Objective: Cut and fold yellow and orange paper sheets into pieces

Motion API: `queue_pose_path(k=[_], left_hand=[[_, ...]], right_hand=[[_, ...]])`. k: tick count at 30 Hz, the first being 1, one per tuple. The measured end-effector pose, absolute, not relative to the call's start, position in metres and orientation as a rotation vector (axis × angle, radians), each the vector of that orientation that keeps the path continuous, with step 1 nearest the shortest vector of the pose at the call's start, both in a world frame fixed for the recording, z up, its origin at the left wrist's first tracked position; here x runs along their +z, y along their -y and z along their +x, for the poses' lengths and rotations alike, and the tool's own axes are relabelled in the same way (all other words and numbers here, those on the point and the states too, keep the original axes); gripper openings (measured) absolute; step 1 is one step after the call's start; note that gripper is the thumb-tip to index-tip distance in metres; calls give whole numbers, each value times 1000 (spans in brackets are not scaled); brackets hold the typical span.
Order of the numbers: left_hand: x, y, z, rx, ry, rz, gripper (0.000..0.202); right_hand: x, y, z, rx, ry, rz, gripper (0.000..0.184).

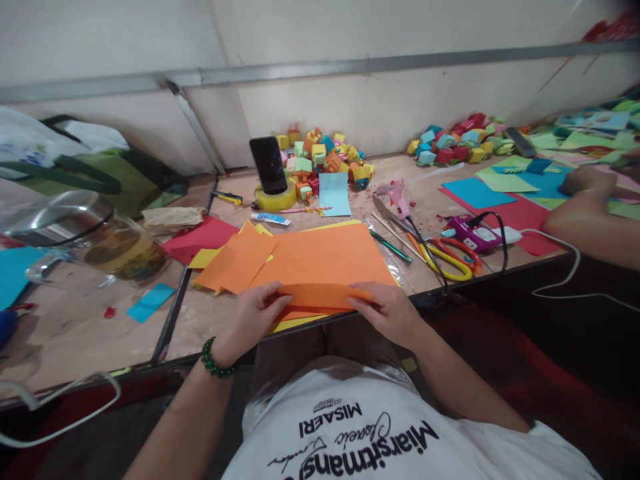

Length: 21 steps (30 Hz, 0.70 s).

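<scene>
A folded strip of orange paper (320, 295) stretches between my two hands, above the near edge of the table. My left hand (255, 313) pinches its left end between thumb and fingers; a green bead bracelet circles that wrist. At the other end, my right hand (387, 310) grips the strip the same way. Beneath and behind it lie large orange sheets (325, 250), with yellow paper showing around their edges. Smaller orange pieces (235, 262) overlap the stack on the left.
A phone (269, 165) leans upright on a yellow tape roll (276, 200). Scissors (447, 260), a pink glue gun (397, 198) and a purple power socket (473, 233) are to the right. A glass jug (120, 247) stands left. Another person's arm (585, 220) reaches in at far right.
</scene>
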State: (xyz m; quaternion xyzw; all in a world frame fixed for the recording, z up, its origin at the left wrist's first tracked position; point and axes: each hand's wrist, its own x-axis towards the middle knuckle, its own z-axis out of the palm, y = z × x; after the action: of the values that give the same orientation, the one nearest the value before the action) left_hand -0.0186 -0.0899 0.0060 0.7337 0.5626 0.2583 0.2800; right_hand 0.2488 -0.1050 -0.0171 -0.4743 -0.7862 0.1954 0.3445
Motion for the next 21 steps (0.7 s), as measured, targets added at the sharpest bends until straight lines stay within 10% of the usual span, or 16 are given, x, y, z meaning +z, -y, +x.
queue_pose_path(k=[21], left_hand=[[13,77,8,359,-1823,2359,18]], right_hand=[[17,56,247,545,2214,-1720,47]])
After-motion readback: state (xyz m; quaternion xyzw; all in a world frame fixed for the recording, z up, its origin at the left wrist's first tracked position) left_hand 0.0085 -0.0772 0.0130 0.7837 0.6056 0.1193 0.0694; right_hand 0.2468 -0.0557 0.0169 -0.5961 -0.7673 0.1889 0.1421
